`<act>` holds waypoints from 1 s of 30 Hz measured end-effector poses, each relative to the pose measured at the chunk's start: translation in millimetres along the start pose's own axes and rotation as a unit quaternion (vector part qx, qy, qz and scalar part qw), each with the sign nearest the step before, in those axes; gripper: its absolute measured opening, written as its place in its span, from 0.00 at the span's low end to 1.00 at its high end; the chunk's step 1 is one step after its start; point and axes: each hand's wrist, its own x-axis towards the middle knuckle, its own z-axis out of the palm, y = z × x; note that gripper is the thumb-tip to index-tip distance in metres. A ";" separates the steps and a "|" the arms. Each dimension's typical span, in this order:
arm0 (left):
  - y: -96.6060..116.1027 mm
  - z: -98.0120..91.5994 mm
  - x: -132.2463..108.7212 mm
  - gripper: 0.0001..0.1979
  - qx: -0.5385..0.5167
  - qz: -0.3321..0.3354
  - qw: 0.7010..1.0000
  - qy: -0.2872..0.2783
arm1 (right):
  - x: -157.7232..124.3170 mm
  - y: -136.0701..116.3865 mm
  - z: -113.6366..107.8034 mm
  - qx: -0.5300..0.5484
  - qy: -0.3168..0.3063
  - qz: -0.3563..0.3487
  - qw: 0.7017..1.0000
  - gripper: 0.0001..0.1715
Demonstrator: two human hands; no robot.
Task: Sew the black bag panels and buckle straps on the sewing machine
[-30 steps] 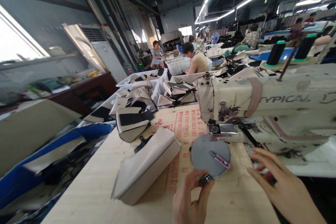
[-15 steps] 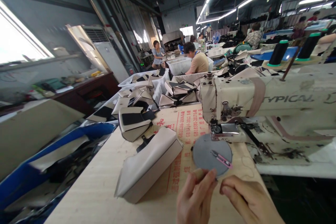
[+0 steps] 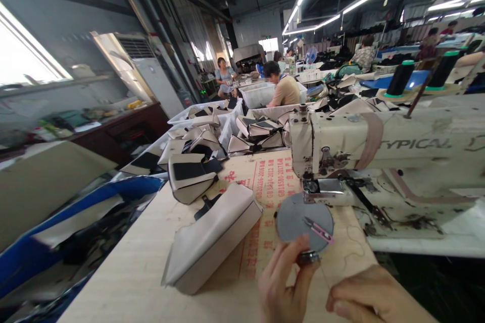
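One small dark bobbin (image 3: 308, 257) was pinched between the thumb and fingers of the left hand (image 3: 282, 285), low over the counter (image 3: 132, 272). Just beside it, the right hand (image 3: 366, 298) was curled closed; what it gripped could not be told. Behind lay one grey disc (image 3: 293, 217) bearing one pink snips (image 3: 320, 230), then one sewing machine (image 3: 379, 154) with two thread cones (image 3: 398, 78).

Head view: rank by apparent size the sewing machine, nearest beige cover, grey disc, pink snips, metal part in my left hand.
1. sewing machine
2. nearest beige cover
3. grey disc
4. pink snips and metal part: too alike to rank
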 end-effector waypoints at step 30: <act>-100.5 120.3 62.6 0.14 -0.213 -0.267 0.917 -0.207 | 129.5 150.2 -18.1 -0.131 0.142 0.194 0.962 0.14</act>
